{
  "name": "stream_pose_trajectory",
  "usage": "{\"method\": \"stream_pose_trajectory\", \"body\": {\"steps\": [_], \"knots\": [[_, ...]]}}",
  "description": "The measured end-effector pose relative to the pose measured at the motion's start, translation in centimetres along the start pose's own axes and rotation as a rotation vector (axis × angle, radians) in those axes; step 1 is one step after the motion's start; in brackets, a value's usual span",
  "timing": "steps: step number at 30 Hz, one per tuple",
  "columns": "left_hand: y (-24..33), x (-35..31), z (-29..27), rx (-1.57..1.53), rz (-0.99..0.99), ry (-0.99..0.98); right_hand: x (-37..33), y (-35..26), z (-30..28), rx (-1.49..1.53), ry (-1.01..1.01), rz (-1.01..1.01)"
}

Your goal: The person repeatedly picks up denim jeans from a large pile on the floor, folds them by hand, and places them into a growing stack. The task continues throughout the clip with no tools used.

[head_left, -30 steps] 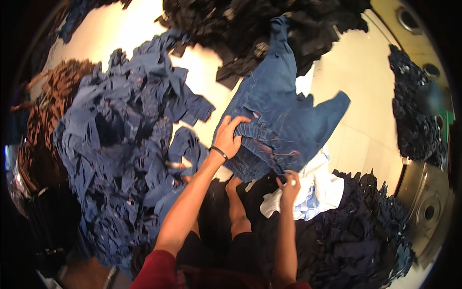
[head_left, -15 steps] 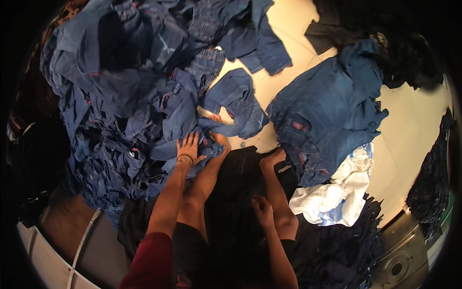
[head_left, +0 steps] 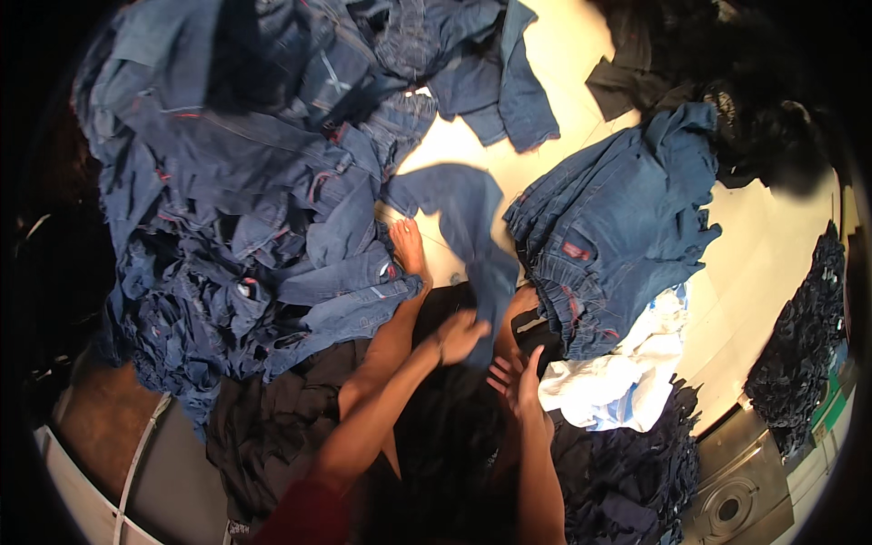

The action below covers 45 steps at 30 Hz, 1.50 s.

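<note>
My left hand [head_left: 465,336], fingers closed, grips the near end of a blue denim garment [head_left: 472,218]. The cloth is smeared by motion and arcs from the big heap down over the gap between my feet; I cannot make out its cut. Close by on the right is my right hand [head_left: 520,380], fingers apart and holding nothing. A large tangled heap of denim clothes [head_left: 236,200] fills the left. On the right lies a flatter stack of denim trousers [head_left: 618,236] with gathered elastic waists and red labels.
A crumpled white sack with blue stripes [head_left: 627,372] lies below the stack. Dark clothes [head_left: 627,463] are piled beside my right leg, and more black cloth [head_left: 699,73] lies at the far right. Pale floor tiles [head_left: 763,245] show at right. A metal plate [head_left: 736,490] is at lower right.
My left hand has left the heap and moved right, now pulling a denim garment toward me. My right hand has risen and opened beside it.
</note>
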<state>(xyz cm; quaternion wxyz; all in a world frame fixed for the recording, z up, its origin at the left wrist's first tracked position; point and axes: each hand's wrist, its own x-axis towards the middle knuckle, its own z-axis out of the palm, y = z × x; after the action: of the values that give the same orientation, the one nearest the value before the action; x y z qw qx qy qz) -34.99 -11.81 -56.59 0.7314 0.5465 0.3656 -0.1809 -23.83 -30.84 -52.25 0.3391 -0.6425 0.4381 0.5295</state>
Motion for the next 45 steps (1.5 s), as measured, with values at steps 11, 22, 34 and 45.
{"method": "stream_pose_trajectory", "body": {"steps": [11, 22, 34, 45], "knots": [[15.3, -29.4, -3.1, 0.746, -0.329, 0.380, -21.9, -6.0, 7.4, -0.526, -0.246, -1.078], [23.3, -21.0, -11.7, 0.148, -0.118, 0.279, -36.7, -0.9, 3.6, -0.967, -0.660, -1.251], [53.5, -16.7, 2.2, 0.438, 0.593, 0.507, -36.9, -26.1, -19.2, -0.582, 0.340, -1.670], [58.2, -7.7, 11.7, 0.271, 1.095, 0.203, -41.3, -30.4, -31.2, -0.540, 0.519, -1.814]]}}
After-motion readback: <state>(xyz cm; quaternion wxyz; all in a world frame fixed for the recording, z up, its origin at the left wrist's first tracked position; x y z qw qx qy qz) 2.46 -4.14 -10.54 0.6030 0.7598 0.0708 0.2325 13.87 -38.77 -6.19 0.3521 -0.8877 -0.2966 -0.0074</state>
